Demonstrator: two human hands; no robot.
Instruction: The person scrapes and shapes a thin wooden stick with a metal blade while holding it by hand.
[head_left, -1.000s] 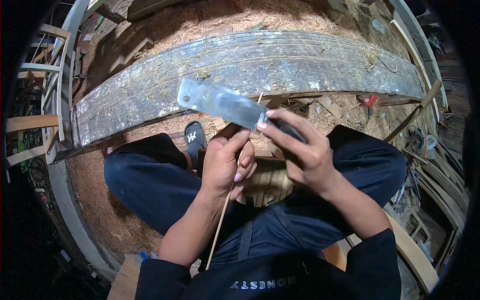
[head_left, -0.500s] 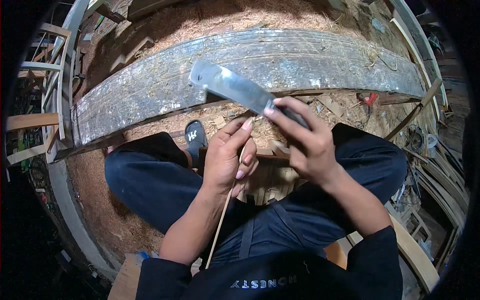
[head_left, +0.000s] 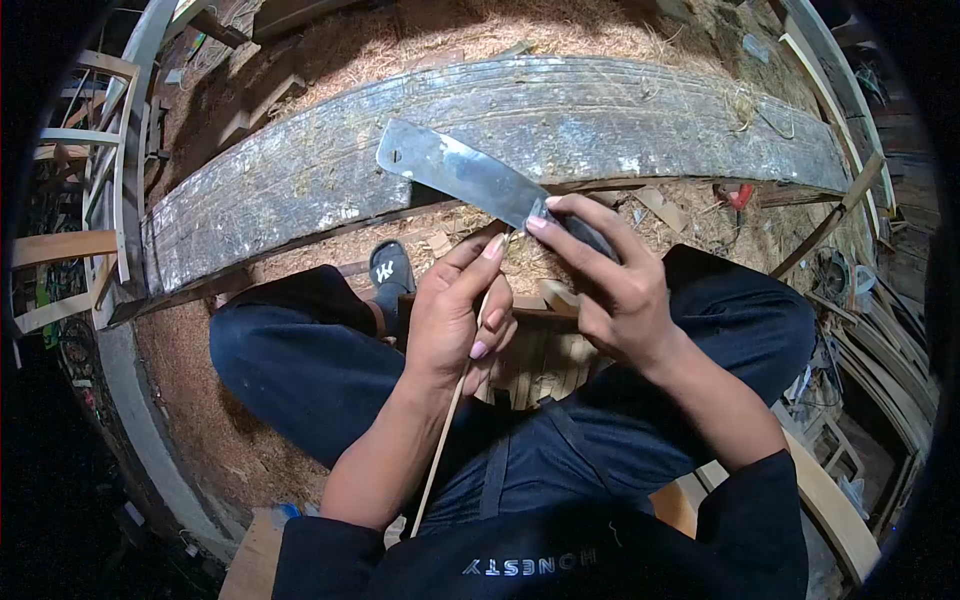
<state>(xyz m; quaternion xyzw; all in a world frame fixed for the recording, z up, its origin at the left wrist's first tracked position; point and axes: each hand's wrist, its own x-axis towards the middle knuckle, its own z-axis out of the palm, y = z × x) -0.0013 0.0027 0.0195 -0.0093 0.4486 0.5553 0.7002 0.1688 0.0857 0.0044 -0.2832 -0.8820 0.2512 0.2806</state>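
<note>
My left hand (head_left: 455, 310) is closed around a thin pale strip of wood or cane (head_left: 440, 450), which runs down from the fingers toward my lap. In my right hand (head_left: 620, 280) is a broad-bladed knife (head_left: 465, 170), gripped by its dark handle. The blade points up and to the left, with a small hole near its blunt end. Its lower edge, close to the handle, lies right at the fingertips of my left hand and the top of the strip. The strip's upper end is hidden by fingers and blade.
A long worn plank (head_left: 330, 180) crosses in front of my knees. A red-handled tool (head_left: 740, 196) lies under its right part. Wooden frames (head_left: 85, 135) stand at the left, and curved strips (head_left: 885, 350) are stacked at the right. Shavings (head_left: 200, 400) cover the ground.
Both hands hold nearly the same place. The knife blade, slightly blurred before, now shows sharply, with its tip shifted very slightly left.
</note>
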